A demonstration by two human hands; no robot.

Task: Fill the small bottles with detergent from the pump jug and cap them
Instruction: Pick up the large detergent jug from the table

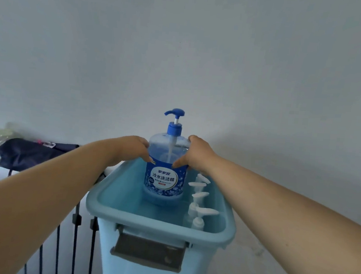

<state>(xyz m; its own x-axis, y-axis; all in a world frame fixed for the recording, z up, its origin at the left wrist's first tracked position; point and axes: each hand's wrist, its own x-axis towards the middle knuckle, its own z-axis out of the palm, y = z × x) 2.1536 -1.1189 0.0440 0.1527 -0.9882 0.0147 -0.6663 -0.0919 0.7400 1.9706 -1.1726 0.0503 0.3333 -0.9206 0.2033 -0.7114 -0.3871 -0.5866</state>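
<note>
A big clear-blue pump jug (165, 176) with a blue pump head and a blue label stands upright at the far end of a light blue plastic bin (113, 209). My left hand (136, 148) grips the jug's left shoulder and my right hand (192, 153) grips its right shoulder, fingers curled round the body. Several small white pump bottles (198, 203) stand in a row along the bin's right inner wall, their white pump heads on. Their fill level cannot be seen.
The bin has a grey latch handle (148, 252) on its near side. A black wire rack (58, 246) stands at the left with a dark bag (29, 155) and plastic wrap on it. A pale wall rises behind; a marbled surface lies at the right.
</note>
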